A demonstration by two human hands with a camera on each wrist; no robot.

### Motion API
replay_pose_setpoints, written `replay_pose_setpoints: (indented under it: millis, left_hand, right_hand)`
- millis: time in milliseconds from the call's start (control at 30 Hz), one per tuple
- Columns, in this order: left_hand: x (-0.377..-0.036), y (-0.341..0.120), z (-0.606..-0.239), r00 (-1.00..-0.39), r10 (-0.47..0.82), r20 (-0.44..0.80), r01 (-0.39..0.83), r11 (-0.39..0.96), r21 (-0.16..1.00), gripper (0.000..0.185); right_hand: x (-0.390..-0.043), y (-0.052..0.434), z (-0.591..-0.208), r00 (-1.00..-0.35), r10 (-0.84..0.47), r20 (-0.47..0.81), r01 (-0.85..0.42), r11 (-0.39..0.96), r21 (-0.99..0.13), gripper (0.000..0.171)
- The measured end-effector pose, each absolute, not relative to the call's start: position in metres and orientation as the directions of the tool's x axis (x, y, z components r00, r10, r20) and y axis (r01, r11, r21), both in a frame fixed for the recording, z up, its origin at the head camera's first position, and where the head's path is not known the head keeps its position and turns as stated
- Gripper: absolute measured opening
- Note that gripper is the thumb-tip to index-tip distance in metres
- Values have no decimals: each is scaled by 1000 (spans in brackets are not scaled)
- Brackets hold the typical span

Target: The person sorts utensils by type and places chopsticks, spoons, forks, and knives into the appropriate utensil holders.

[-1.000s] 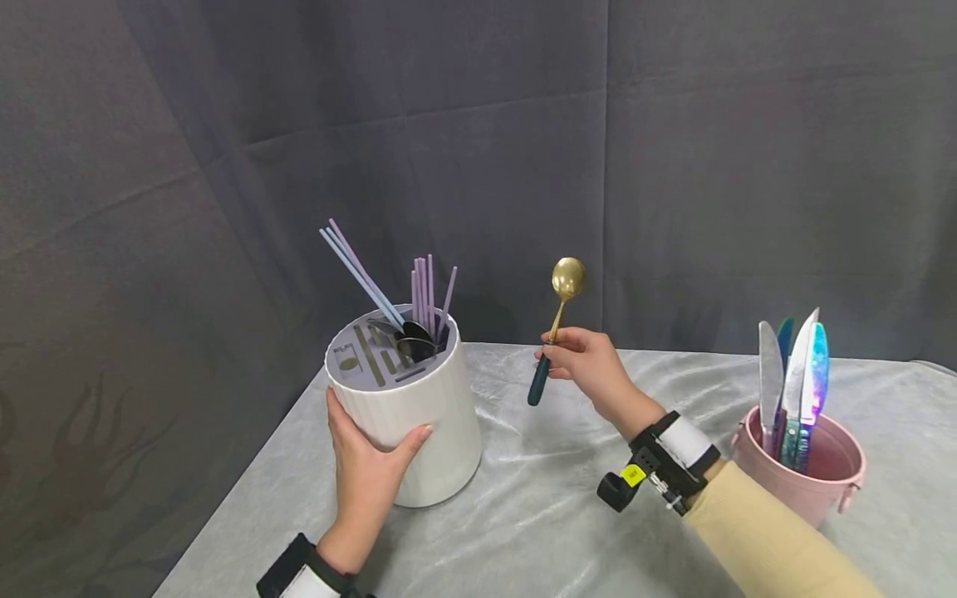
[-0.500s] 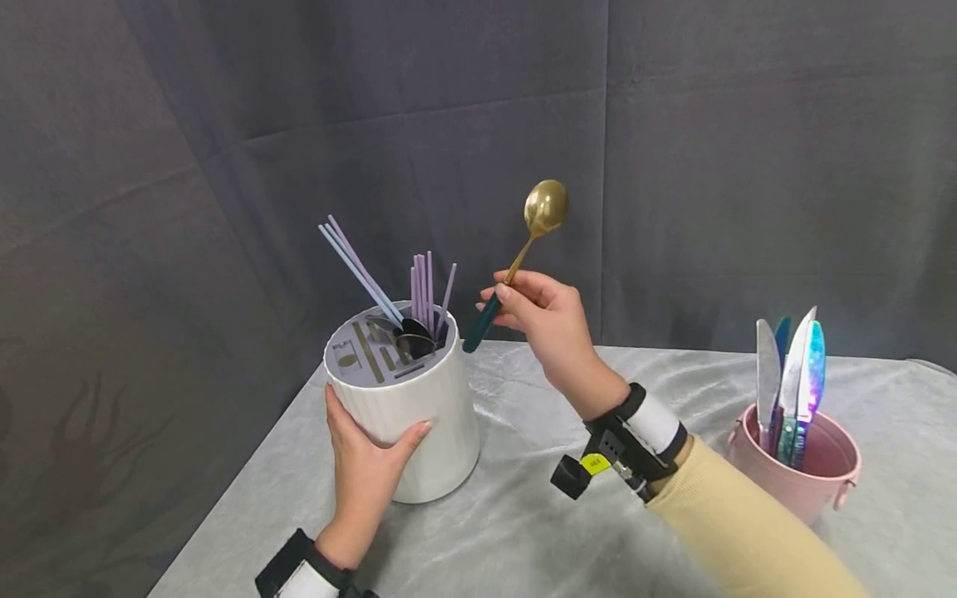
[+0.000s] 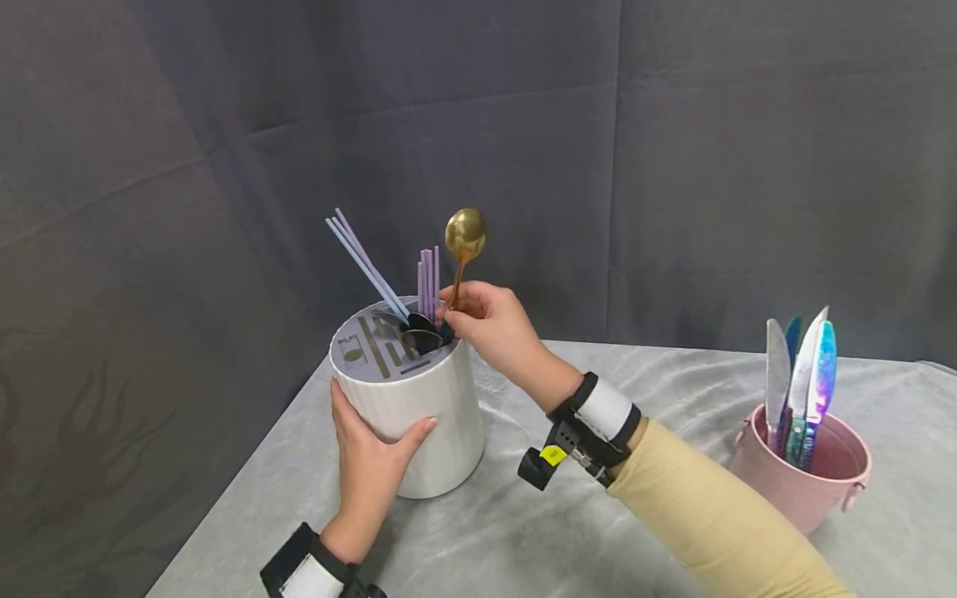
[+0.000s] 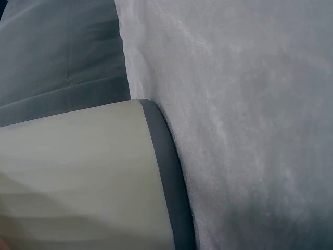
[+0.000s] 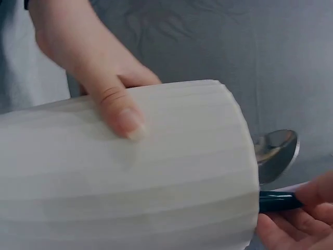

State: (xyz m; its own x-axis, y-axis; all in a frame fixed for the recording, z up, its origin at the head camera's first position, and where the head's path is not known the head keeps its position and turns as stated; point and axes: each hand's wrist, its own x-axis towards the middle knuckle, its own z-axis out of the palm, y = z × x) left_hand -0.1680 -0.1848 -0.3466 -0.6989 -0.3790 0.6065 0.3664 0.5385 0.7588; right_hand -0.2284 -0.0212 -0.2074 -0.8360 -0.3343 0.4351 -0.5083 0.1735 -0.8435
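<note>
A gold spoon (image 3: 466,233) with a dark green handle stands bowl up at the right rim of the white ribbed utensil holder (image 3: 441,436). My right hand (image 3: 497,330) pinches it just below the bowl's neck. In the right wrist view the lower end of its green handle (image 5: 277,201) passes inside the holder's rim. My left hand (image 3: 374,457) grips the holder's near left side, thumb in front; the fingers' far ends are hidden. Dark-bowled spoons (image 3: 422,339), pale blue and purple chopsticks (image 3: 366,264) and upright purple chopsticks (image 3: 429,278) stand in the slotted grey lid (image 3: 351,340).
A pink bucket (image 3: 792,490) at the right holds several upright knives (image 3: 803,374), blades up. A pale grey cloth (image 3: 568,531) covers the table, and a dark grey curtain (image 3: 710,166) hangs behind it.
My right hand has carried the gold spoon up and left, then down to the holder, its handle end now inside the rim. My left hand keeps its place on the holder.
</note>
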Motion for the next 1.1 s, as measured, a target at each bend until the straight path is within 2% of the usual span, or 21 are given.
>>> replay_pose_setpoints:
  millis: [200,300,433,600,767,867,1100]
  left_hand:
    - [-168,-181,-345,-716,-376,588,355,529,771,126]
    - [-168,-180,-345,-719,-374,586,358,523,773,126]
    - [-168,-178,-345,-719,-373,587,363,519,774,125]
    - [-169,-176,-346,-719,-367,591,369,519,771,125]
    - [-173,-172,-348,-719,-356,597,379,520,766,125]
    - [-173,-171,-350,-734,-344,586,365,528,767,123]
    - [-163,-182,-348,-778,-303,551,317,568,760,115]
  right_hand:
    - [-227,-21,-207,-820,-363,443,-547,271,-792,17]
    - [-226,-21,-207,-833,-360,421,-532,309,-788,16]
    - [-226,-21,-211,-858,-347,379,-493,347,-798,24]
    - [-225,-16,-217,-844,-361,396,-517,351,-781,36]
    - [-217,5,-224,-808,-405,428,-574,378,-726,51]
    - [-210,25,-229,-812,-406,419,-572,412,-709,56]
    - [-197,77,-240,-835,-352,423,-548,467,-694,51]
